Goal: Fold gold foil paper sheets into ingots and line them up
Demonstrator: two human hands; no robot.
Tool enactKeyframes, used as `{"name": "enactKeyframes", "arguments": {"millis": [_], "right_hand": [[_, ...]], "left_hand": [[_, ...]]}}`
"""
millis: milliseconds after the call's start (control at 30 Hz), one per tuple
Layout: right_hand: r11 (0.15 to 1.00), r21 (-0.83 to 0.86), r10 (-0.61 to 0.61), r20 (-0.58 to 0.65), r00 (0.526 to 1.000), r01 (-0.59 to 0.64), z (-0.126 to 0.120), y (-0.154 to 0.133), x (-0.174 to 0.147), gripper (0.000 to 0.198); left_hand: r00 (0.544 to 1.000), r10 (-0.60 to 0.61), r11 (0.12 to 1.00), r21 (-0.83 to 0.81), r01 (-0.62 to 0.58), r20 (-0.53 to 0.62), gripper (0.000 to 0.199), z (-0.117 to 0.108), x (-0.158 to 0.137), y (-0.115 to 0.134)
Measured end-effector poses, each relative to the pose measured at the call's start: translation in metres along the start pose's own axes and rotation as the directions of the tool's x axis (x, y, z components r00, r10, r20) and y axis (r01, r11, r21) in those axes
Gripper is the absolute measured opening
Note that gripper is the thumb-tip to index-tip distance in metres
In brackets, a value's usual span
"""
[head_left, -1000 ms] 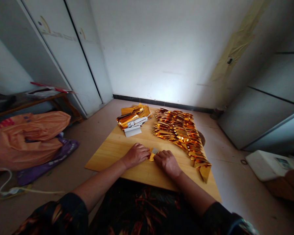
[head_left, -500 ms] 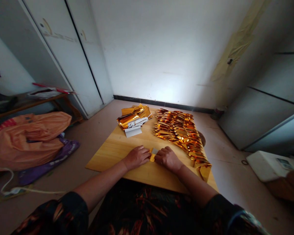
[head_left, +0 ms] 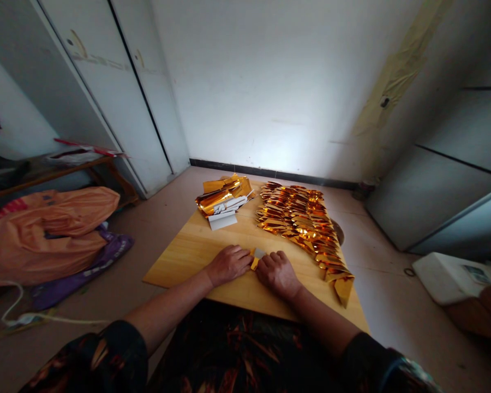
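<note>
Right hand (head_left: 280, 275) dipped slightly, grip pinching, with left hand (head_left: 229, 265), small gold-grey folded foil paper (head_left: 255, 262), lower centre; likely light, creasable, hold ends.

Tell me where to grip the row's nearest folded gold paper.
Probably pinch the nearest folded gold paper by its pointed tip, from the near side: the tip juts out there, while its far end meets the packed row.

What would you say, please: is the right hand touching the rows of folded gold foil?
No, the wooden board shows between the right hand and the gold foil rows.
</note>
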State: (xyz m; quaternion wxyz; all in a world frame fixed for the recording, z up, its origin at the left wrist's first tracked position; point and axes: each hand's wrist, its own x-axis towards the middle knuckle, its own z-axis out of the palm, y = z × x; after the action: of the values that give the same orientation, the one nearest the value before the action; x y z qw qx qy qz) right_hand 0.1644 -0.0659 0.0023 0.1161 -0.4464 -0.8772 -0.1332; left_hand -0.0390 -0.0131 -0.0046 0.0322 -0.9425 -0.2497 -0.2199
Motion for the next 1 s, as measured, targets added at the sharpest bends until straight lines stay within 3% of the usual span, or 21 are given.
{"name": "enactKeyframes", "arguments": {"millis": [267,333,500,633,800,1000], "right_hand": [[0.986,-0.005,0.169,0.059,0.984,-0.169,0.003,-0.009,-0.004,0.011],[0.971,0.024,0.236,0.082,0.968,-0.238,0.001,-0.009,-0.006,0.011],[0.908,0.147,0.377,0.126,0.918,-0.393,-0.001,-0.007,-0.007,0.015],[0.859,0.233,0.43,0.154,0.89,-0.456,0.001,-0.004,-0.006,0.021],[0.824,0.206,0.51,0.134,0.85,-0.527,0.005,-0.006,-0.005,0.021],[0.755,0.182,0.607,0.17,0.777,-0.63,0.005,-0.008,0.001,0.013]], "left_hand": [[0.999,-0.028,0.999,-0.017,0.029,0.033,0.019,-0.003,0.0,0.0],[0.999,-0.047,0.998,-0.032,0.047,0.014,0.012,-0.001,0.001,0.0],[0.993,-0.093,0.989,-0.119,0.085,-0.07,0.02,0.009,0.004,0.002],[0.98,-0.183,0.967,-0.196,0.165,-0.077,0.017,0.012,0.005,0.004],[0.958,-0.286,0.926,-0.264,0.269,-0.027,0.022,0.016,0.009,0.004],[0.897,-0.438,0.839,-0.334,0.429,0.051,0.027,0.02,0.018,0.004]]}}
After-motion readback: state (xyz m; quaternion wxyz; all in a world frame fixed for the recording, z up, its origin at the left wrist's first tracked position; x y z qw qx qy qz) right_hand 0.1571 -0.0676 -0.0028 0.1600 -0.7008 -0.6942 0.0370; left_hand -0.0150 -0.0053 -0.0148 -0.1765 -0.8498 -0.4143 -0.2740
